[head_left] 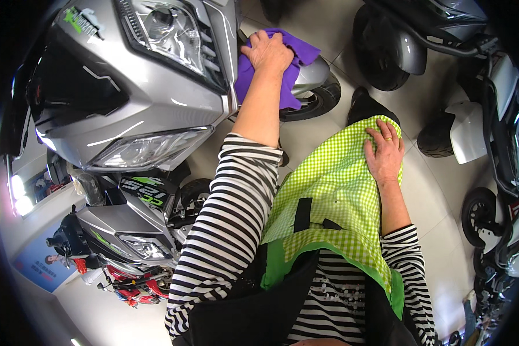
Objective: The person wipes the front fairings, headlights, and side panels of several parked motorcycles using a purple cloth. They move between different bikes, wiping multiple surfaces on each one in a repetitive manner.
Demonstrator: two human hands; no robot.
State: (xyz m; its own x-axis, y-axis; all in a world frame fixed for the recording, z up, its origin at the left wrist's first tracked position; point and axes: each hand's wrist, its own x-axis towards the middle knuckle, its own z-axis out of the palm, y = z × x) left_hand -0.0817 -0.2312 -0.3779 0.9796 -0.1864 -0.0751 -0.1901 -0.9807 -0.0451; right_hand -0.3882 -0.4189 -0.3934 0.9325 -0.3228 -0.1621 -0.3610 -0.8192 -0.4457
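My left hand (269, 53) presses a purple cloth (291, 75) against the silver front fender (312, 74) of a motorcycle, its fingers curled into the fabric. The cloth hides part of the fender. Beside it is the bike's silver front fairing (161, 92), with clear headlights and a dark panel. Below the fender the black front tyre (320, 102) shows. My right hand (384, 153) holds nothing; it rests with fingers spread on the green checked apron (328, 167) over my leg.
Another silver motorcycle (127, 225) stands at the left, with a red one (147, 286) behind it. A dark grey front wheel (386, 52) is at the upper right. More motorcycles, one with a white fender (468, 131), line the right. Pale tiles (438, 196) cover the floor.
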